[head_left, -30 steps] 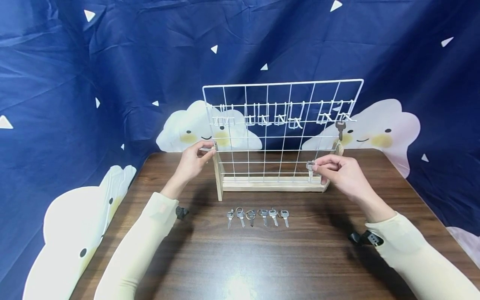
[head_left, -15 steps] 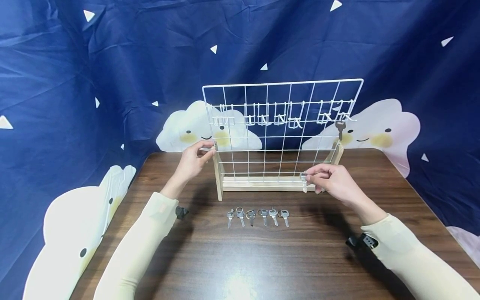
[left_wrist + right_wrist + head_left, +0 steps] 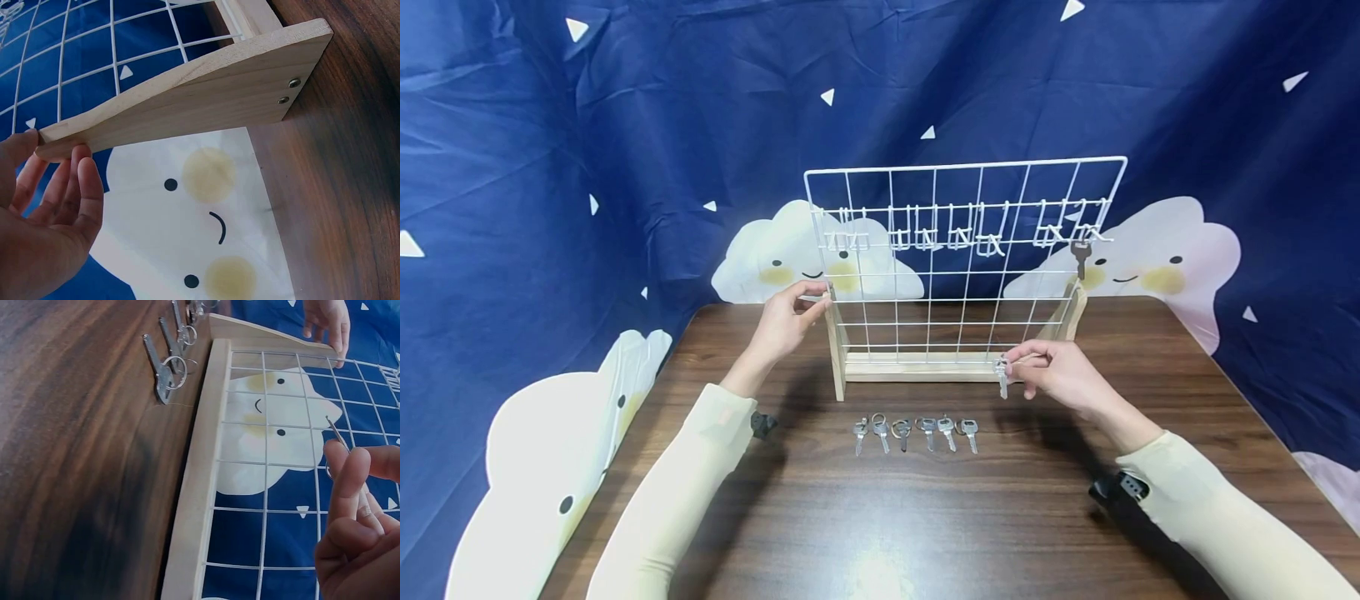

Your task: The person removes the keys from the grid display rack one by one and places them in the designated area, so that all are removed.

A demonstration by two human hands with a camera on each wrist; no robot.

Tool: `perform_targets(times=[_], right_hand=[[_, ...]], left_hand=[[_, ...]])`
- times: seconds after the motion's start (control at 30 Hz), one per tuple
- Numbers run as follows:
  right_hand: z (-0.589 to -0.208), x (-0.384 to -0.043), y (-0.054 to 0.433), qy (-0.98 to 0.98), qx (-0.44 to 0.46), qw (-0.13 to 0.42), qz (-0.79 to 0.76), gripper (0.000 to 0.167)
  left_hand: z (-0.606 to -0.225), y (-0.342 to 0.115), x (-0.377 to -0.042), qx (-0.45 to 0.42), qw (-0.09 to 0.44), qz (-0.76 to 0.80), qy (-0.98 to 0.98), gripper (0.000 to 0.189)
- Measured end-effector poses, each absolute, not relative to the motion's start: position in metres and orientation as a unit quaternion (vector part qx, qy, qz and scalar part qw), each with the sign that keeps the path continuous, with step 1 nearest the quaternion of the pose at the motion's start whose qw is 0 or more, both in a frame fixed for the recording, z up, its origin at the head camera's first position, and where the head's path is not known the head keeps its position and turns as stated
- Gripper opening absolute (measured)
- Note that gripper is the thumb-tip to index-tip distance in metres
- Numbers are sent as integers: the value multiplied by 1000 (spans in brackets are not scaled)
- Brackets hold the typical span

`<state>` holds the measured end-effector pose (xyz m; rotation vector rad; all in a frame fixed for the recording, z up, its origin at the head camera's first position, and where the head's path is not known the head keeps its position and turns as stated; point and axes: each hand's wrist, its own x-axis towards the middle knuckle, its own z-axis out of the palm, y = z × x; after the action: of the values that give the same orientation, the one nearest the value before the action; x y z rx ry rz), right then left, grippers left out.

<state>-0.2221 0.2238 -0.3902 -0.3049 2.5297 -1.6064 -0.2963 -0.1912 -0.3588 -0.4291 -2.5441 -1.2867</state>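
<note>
My left hand (image 3: 784,323) pinches the top of the wooden side support (image 3: 187,94) on the left of a white wire grid rack (image 3: 966,167). In the left wrist view, thumb and fingertips meet the support's upper end. Low in front of the rack's right part, my right hand (image 3: 1062,375) pinches a silver key (image 3: 1002,379) between thumb and fingers, its blade pointing down. The right wrist view shows this key mostly hidden by the fingers. A dark key (image 3: 1081,260) hangs from the rightmost hook. Several more keys (image 3: 927,426) lie in a row on the table.
White hooks (image 3: 990,246) line the rack's upper part. A wooden base bar (image 3: 917,368) joins its two sides. The brown table (image 3: 820,517) extends in front, and a blue cloth (image 3: 700,100) with printed clouds hangs behind.
My right hand has moved down and left with the key, from beside the rack's lower right toward the row of keys. The left hand stays on the support.
</note>
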Motion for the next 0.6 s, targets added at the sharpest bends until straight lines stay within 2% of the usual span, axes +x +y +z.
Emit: perform_targets(times=[0.6], right_hand=[[-415, -222, 219, 825, -74, 126, -546, 29]], left_hand=[[-359, -191, -296, -152, 132, -444, -873, 32]])
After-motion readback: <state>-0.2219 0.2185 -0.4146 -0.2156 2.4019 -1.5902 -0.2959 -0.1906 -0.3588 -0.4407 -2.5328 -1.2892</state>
